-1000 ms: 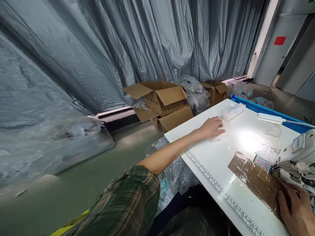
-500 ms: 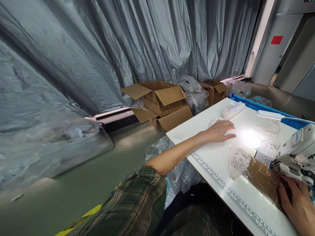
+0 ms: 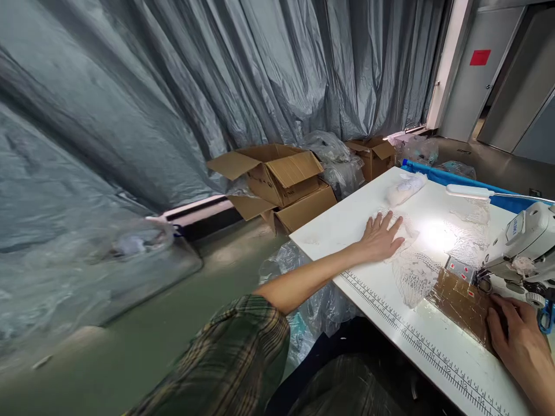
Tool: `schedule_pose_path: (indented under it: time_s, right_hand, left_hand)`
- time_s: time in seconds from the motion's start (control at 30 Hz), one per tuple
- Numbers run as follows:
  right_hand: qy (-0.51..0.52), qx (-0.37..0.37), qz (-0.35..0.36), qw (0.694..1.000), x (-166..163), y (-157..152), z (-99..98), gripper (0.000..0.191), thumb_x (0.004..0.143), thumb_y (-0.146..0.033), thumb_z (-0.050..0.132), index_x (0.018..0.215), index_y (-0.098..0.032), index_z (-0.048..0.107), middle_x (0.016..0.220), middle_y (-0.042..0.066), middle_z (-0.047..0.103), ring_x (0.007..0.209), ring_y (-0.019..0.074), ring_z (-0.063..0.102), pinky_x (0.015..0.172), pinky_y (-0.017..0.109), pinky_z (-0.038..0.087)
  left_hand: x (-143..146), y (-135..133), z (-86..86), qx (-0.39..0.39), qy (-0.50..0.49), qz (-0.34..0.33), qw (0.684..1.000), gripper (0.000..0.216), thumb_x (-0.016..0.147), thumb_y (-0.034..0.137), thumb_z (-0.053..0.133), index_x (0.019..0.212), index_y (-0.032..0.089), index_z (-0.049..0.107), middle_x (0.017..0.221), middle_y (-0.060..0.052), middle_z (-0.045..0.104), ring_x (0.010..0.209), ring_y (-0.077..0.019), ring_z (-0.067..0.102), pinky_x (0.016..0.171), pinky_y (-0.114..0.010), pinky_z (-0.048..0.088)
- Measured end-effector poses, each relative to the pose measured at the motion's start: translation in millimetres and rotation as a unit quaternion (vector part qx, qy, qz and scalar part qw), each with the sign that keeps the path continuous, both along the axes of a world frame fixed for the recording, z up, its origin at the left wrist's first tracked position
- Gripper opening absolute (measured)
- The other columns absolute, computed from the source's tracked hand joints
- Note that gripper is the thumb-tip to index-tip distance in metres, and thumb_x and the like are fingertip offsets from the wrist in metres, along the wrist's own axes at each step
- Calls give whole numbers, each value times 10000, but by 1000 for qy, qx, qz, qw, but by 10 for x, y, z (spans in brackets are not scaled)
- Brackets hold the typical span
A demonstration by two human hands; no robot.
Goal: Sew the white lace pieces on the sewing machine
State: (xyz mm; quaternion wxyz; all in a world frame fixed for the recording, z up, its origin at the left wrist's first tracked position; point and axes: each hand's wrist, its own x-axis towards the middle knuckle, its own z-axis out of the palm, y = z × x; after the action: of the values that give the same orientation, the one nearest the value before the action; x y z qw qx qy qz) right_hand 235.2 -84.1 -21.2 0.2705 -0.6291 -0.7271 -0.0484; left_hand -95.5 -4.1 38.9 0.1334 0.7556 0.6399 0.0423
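Observation:
My left hand [image 3: 380, 238] lies palm down with its fingers spread on a thin piece of white lace [image 3: 403, 230] on the white table. Another lace piece [image 3: 414, 277] lies just nearer to me, beside a brown, tape-covered plate [image 3: 459, 303]. At the right, my right hand [image 3: 515, 332] rests by the end of that plate, fingers bent and thumb apart, with nothing visible in it. The white sewing machine [image 3: 520, 240] stands just beyond this hand, its lamp making a bright spot. More lace [image 3: 470, 237] lies behind the needle area.
A ruler scale runs along the near edge of the tabletop [image 3: 333, 231]. A rolled white bundle [image 3: 406, 189] and a white-handled tool [image 3: 468, 190] lie at the back. Blue scissors handles [image 3: 545, 318] show at far right. Cardboard boxes [image 3: 281, 179] and plastic bags stand beyond the table.
My left hand has come down flat onto the lace, its fingers now spread and turned more away from me. My right hand stays by the brown plate. The view has shifted slightly.

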Motion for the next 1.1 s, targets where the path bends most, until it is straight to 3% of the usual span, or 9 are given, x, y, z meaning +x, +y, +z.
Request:
schedule_pose_path:
  time_s: [0.2, 0.3, 0.47, 0.53, 0.63, 0.73, 0.87, 0.97, 1.1]
  right_hand:
    - [-21, -2, -1, 1000, -16, -16, 23, 446, 915, -450, 372, 1063, -187, 702, 1019, 154, 648, 863, 288, 651, 661, 415, 568]
    - [-15, 4, 9, 1000, -21, -20, 32, 463, 918, -448, 366, 1064, -165, 701, 1009, 163, 651, 870, 292, 655, 710, 436, 579]
    - [-9, -19, 2, 1000, -29, -32, 53, 493, 915, -484, 347, 1068, -188, 711, 1021, 160, 657, 846, 292, 663, 652, 425, 575]
    - [15, -25, 2, 1000, -27, -37, 81, 483, 898, -504, 371, 1048, -209, 722, 1007, 153, 666, 845, 289, 670, 664, 426, 579]
    - [92, -40, 37, 994, -22, -51, 174, 458, 862, -537, 427, 997, -234, 743, 993, 140, 705, 872, 294, 689, 740, 440, 590]
    - [197, -157, 83, 964, -45, -92, 330, 495, 835, -606, 495, 1021, -226, 751, 859, 100, 745, 761, 264, 710, 703, 390, 605]
    - [313, -343, 131, 876, -169, -192, 543, 624, 775, -673, 604, 1153, -190, 719, 837, 92, 760, 778, 250, 731, 713, 348, 623]
    - [366, -359, 170, 841, -286, -269, 635, 548, 749, -583, 718, 1164, -227, 706, 1002, 99, 758, 928, 247, 722, 856, 361, 600]
    - [409, -359, 199, 815, -389, -324, 676, 473, 729, -590, 746, 1032, -229, 715, 932, 86, 740, 829, 216, 702, 774, 318, 596]
  left_hand:
    - [34, 307, 133, -1, 17, 12, 1000, 659, 1027, 520, 273, 1589, 225, 93, 1656, -127, -73, 1514, -417, -52, 1205, -637, 13]
    - [86, 366, 171, 86, 17, -16, 996, 620, 1019, 474, 377, 1563, 222, 220, 1660, -125, -54, 1520, -399, -75, 1189, -653, -48]
    - [252, 160, 55, 144, -29, -232, 961, 326, 1013, 407, 469, 1184, 179, 627, 1485, -143, 414, 1387, -327, 372, 1160, -583, 196]
    - [316, 70, 6, 120, -36, -289, 949, 248, 1002, 372, 513, 989, 162, 643, 1244, -114, 570, 1173, -263, 527, 1072, -498, 338]
    - [418, -31, 34, 128, -35, -305, 943, 172, 1010, 285, 500, 934, 150, 573, 1049, -84, 612, 956, -194, 567, 942, -377, 421]
    - [554, -149, 161, 101, -70, -286, 950, 158, 1033, 297, 456, 1017, 155, 524, 921, -45, 638, 759, -154, 563, 730, -284, 444]
    - [763, -345, 282, 48, -193, -279, 939, 193, 967, 329, 615, 1044, 172, 535, 915, -7, 671, 704, -118, 580, 636, -229, 425]
    - [890, -442, 286, 14, -288, -321, 902, 193, 882, 291, 734, 945, 173, 595, 940, 5, 697, 811, -112, 628, 751, -220, 474]
    - [951, -486, 294, -60, -347, -363, 863, 109, 835, 183, 761, 900, 161, 676, 934, -4, 718, 866, -111, 656, 791, -201, 504]
